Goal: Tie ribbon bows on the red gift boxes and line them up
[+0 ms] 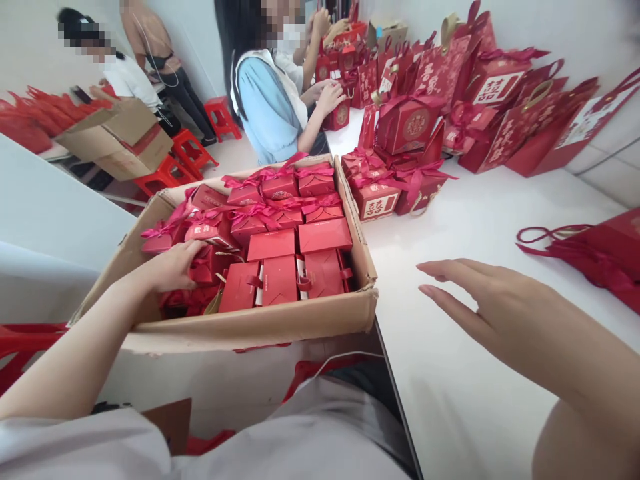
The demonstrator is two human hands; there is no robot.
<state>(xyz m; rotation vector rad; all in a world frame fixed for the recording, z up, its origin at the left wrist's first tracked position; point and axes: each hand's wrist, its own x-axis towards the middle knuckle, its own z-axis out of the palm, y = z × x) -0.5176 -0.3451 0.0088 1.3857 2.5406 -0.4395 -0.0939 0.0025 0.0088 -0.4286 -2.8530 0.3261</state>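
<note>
My left hand [173, 268] reaches into the left side of a cardboard carton [270, 330]. Its fingers curl over a small red gift box [204, 265] and close on it; part of the grip is hidden. Beside it stand ribbon-tied red boxes [283, 217] in rows and plain-topped red boxes [280, 279] nearer me. Over the white table [450, 360], to the right of the carton, my right hand [480, 300] is held out with thumb and fingers apart, and nothing is in it.
Red gift boxes with ribbons [377, 190] sit against the carton's right side. Red gift bags [530, 133] line the wall, and another red bag [607, 250] lies at the right. A person in blue [267, 110] handles boxes across the table. Red stools [193, 153] stand behind.
</note>
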